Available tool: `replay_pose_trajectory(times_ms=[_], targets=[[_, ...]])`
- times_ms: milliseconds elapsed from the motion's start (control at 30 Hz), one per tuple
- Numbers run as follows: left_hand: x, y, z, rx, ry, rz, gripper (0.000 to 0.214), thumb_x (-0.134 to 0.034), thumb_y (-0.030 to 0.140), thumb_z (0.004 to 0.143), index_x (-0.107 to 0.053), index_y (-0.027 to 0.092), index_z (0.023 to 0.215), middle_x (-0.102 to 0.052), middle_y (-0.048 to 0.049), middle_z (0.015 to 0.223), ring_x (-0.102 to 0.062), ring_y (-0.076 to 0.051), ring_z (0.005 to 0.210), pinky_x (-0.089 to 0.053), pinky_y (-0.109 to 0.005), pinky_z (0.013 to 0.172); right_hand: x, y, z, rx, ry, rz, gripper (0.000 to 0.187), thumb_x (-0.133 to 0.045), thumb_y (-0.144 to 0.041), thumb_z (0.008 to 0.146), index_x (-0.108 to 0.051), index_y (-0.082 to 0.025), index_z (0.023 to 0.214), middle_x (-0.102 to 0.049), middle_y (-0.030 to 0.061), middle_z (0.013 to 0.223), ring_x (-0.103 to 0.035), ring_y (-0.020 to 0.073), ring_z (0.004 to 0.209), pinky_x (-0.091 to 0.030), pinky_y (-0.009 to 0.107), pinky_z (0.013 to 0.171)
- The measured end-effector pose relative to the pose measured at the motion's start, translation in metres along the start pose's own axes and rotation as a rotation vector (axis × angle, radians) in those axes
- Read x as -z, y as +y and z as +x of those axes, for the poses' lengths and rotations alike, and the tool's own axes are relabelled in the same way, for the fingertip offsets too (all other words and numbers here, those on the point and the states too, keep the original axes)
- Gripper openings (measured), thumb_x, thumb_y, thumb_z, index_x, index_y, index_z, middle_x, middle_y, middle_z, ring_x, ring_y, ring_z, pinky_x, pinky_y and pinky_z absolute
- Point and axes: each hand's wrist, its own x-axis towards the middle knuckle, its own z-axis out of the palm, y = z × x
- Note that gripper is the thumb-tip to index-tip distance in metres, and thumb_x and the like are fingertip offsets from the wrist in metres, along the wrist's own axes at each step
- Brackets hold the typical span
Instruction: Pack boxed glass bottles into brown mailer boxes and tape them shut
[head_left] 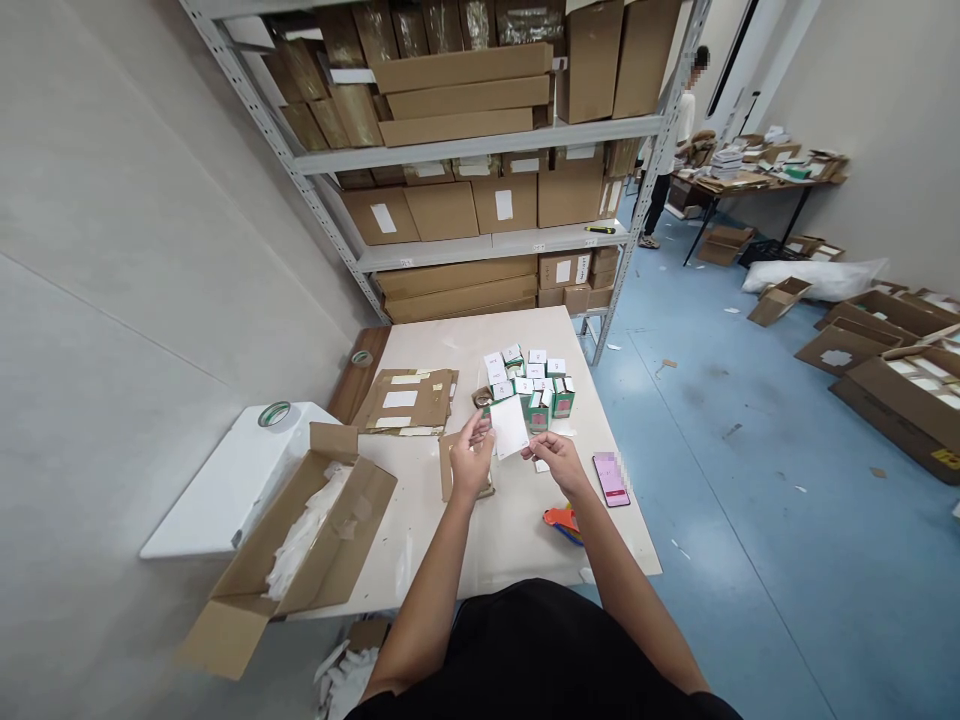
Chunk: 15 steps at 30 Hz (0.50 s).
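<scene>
Both hands are raised over the white table (517,540). My left hand (471,462) pinches the left edge of a white sheet (510,427), fingers closed on it. My right hand (553,458) pinches the sheet's lower right corner. Just beyond the sheet stands a cluster of several small green-and-white boxes (534,383). A flat piece of brown cardboard (448,470) lies under my left hand.
A pink phone (611,478) and an orange-and-blue tool (562,522) lie near the table's right edge. Flattened cardboard (409,400) is at the left, an open carton (300,545) hangs off the corner. Shelving with cartons (465,180) stands behind. A person (671,150) works far right.
</scene>
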Motion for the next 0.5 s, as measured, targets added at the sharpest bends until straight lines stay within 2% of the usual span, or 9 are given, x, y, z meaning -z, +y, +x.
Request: replay_pose_trajectory(times_ms=[100, 167, 333, 500], targets=[[-0.006, 0.015, -0.011, -0.122, -0.235, 0.055, 0.019, -0.081, 0.033, 0.083, -0.083, 0.024, 0.099, -0.078, -0.0097, 0.105, -0.072, -0.025, 0.098, -0.057, -0.037, 0.088, -0.005, -0.005, -0.003, 0.055, -0.013, -0.003, 0.029, -0.076, -0.054, 0.083, -0.074, -0.025, 0.084, -0.077, 0.0047, 0.084, -0.069, 0.0220, 0.082, -0.051, 0.037, 0.080], [-0.011, 0.022, -0.017, -0.159, -0.319, 0.070, 0.012, -0.080, 0.033, 0.084, -0.084, 0.025, 0.093, -0.079, -0.0093, 0.098, -0.072, -0.026, 0.093, -0.058, -0.038, 0.085, -0.008, -0.009, -0.004, 0.079, -0.013, -0.012, 0.030, -0.076, -0.056, 0.084, -0.076, -0.026, 0.087, -0.077, 0.0048, 0.087, -0.068, 0.0221, 0.083, -0.051, 0.037, 0.081], [-0.017, 0.024, -0.023, -0.200, -0.248, 0.068, 0.009, -0.081, 0.033, 0.084, -0.085, 0.026, 0.088, -0.079, -0.0090, 0.092, -0.074, -0.027, 0.089, -0.060, -0.043, 0.086, -0.013, -0.016, -0.009, 0.090, 0.005, -0.009, 0.030, -0.077, -0.055, 0.084, -0.079, -0.026, 0.088, -0.077, 0.0055, 0.088, -0.068, 0.0235, 0.085, -0.053, 0.039, 0.083], [-0.018, 0.024, -0.026, -0.317, -0.250, 0.118, 0.011, -0.077, 0.032, 0.088, -0.085, 0.027, 0.091, -0.080, -0.0086, 0.095, -0.075, -0.026, 0.090, -0.061, -0.042, 0.084, -0.013, -0.017, -0.014, 0.086, 0.051, 0.020, 0.027, -0.080, -0.052, 0.081, -0.079, -0.025, 0.084, -0.074, 0.0040, 0.081, -0.065, 0.0209, 0.077, -0.053, 0.036, 0.077]])
